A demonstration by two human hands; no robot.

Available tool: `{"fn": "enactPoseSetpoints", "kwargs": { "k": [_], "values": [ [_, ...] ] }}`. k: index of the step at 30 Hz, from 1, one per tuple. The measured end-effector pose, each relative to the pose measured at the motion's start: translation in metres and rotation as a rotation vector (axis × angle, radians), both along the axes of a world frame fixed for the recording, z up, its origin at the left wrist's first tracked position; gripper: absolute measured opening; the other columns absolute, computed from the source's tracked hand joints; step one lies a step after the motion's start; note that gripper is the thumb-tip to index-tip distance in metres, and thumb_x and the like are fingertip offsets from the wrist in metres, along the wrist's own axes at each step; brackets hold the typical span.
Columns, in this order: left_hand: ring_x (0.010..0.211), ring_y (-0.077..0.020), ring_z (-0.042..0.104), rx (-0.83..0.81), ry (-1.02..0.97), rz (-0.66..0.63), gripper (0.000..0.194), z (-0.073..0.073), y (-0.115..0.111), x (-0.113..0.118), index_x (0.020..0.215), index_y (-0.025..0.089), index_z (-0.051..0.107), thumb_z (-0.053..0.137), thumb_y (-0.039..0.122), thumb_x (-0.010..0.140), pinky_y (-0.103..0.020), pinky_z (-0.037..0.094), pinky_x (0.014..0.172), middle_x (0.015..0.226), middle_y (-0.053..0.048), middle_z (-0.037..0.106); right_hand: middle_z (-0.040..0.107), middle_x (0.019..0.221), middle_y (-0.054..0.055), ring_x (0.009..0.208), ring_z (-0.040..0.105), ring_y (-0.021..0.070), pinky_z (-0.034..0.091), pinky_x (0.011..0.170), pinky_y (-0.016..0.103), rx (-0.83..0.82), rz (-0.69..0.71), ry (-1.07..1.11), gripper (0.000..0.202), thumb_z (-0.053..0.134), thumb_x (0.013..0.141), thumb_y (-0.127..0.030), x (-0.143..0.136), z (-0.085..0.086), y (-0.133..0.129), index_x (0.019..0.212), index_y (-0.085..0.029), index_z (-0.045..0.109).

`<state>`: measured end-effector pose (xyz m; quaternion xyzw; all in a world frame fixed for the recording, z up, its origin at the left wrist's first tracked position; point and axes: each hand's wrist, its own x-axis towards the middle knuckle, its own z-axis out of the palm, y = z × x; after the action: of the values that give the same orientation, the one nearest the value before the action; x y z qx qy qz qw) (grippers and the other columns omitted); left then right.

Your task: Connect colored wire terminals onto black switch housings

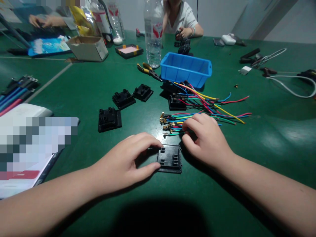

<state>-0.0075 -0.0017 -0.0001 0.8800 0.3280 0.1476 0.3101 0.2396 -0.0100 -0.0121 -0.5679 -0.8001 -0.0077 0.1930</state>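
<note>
A black square plastic plate with small raised clips lies on the green table, held at its left edge between the thumb and fingers of my left hand. Beyond it, my right hand rests over a bundle of coloured wires, fingertips curled at the wires near their brass terminals; whether it pinches one is hidden. More wires lie across a black plastic piece behind that hand. Three black plastic pieces stand to the left, the nearest beyond my left hand.
Behind the wires are a blue bin, pliers and a water bottle. A cardboard box stands back left. White papers lie at left, a white adapter and cables at right. A person sits opposite.
</note>
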Motion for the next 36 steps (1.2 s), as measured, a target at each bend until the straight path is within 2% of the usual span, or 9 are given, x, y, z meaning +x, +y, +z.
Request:
{"fn": "enactPoseSetpoints", "kwargs": {
  "k": [6, 15, 20, 23, 28, 30, 33, 36],
  "values": [
    [0.098, -0.0202, 0.062, -0.014, 0.004, 0.005, 0.028, 0.0004, -0.0006, 0.0007, 0.115, 0.021, 0.058, 0.061, 0.032, 0.089, -0.034, 0.05, 0.084, 0.111, -0.005, 0.067, 0.059, 0.085, 0.006, 0.084, 0.049, 0.0238, 0.03, 0.071, 0.036, -0.032, -0.035, -0.054, 0.008, 0.054, 0.085, -0.025, -0.0013, -0.0013, 0.0001, 0.083, -0.02, 0.06],
    [0.098, -0.0194, 0.062, -0.017, -0.002, 0.0, 0.027, -0.0008, -0.0004, -0.0007, 0.115, 0.021, 0.058, 0.061, 0.031, 0.09, -0.034, 0.049, 0.084, 0.11, -0.004, 0.067, 0.059, 0.087, 0.006, 0.086, 0.051, 0.0236, 0.032, 0.073, 0.037, -0.063, -0.012, -0.024, 0.01, 0.052, 0.09, -0.025, -0.002, -0.0046, 0.0011, 0.086, -0.02, 0.06],
    [0.099, -0.0191, 0.062, -0.015, -0.004, -0.004, 0.027, -0.0008, -0.0007, -0.0012, 0.115, 0.022, 0.058, 0.062, 0.031, 0.09, -0.033, 0.049, 0.085, 0.111, -0.003, 0.067, 0.063, 0.105, 0.011, 0.098, 0.052, 0.028, 0.035, 0.081, 0.04, -0.027, -0.024, -0.001, 0.013, 0.054, 0.09, -0.026, -0.0013, -0.0055, 0.0016, 0.1, -0.02, 0.059],
    [0.099, -0.019, 0.062, -0.016, -0.006, -0.004, 0.028, -0.0007, -0.0002, -0.0009, 0.116, 0.022, 0.058, 0.062, 0.031, 0.09, -0.033, 0.049, 0.085, 0.111, -0.003, 0.066, 0.064, 0.105, 0.01, 0.099, 0.054, 0.0272, 0.037, 0.083, 0.04, -0.058, 0.022, 0.01, 0.014, 0.053, 0.091, -0.024, -0.0006, -0.0063, 0.0032, 0.102, -0.019, 0.06],
    [0.096, -0.0191, 0.062, -0.013, 0.006, 0.001, 0.028, -0.0008, 0.0004, -0.0002, 0.116, 0.022, 0.058, 0.061, 0.032, 0.09, -0.033, 0.049, 0.083, 0.111, -0.003, 0.066, 0.065, 0.109, 0.01, 0.103, 0.056, 0.0261, 0.041, 0.088, 0.041, -0.082, 0.181, 0.031, 0.02, 0.05, 0.094, -0.021, -0.0011, -0.0067, 0.0028, 0.109, -0.017, 0.062],
    [0.098, -0.0188, 0.062, -0.013, 0.002, -0.007, 0.027, -0.0008, 0.0001, -0.0003, 0.115, 0.022, 0.058, 0.061, 0.031, 0.09, -0.033, 0.049, 0.084, 0.111, -0.002, 0.066, 0.064, 0.117, 0.011, 0.11, 0.055, 0.0277, 0.041, 0.093, 0.043, -0.043, 0.156, 0.03, 0.024, 0.049, 0.095, -0.024, -0.0017, -0.0057, 0.0012, 0.114, -0.016, 0.062],
    [0.097, -0.0179, 0.062, -0.006, -0.005, -0.001, 0.027, -0.0012, -0.0003, -0.0002, 0.116, 0.023, 0.057, 0.061, 0.032, 0.09, -0.032, 0.049, 0.084, 0.111, -0.002, 0.066, 0.059, 0.132, 0.014, 0.123, 0.051, 0.03, 0.038, 0.102, 0.047, 0.029, 0.048, 0.038, 0.035, 0.049, 0.096, -0.03, -0.0017, -0.0048, 0.0001, 0.124, -0.014, 0.06],
    [0.097, -0.0183, 0.062, -0.01, 0.004, -0.005, 0.027, -0.0019, 0.0001, 0.0002, 0.116, 0.023, 0.057, 0.061, 0.032, 0.091, -0.032, 0.049, 0.084, 0.112, -0.002, 0.066, 0.054, 0.141, 0.015, 0.132, 0.046, 0.0308, 0.034, 0.108, 0.05, 0.013, -0.034, 0.009, 0.041, 0.046, 0.097, -0.035, -0.0015, -0.0066, 0.001, 0.13, -0.013, 0.058]
  ]
}}
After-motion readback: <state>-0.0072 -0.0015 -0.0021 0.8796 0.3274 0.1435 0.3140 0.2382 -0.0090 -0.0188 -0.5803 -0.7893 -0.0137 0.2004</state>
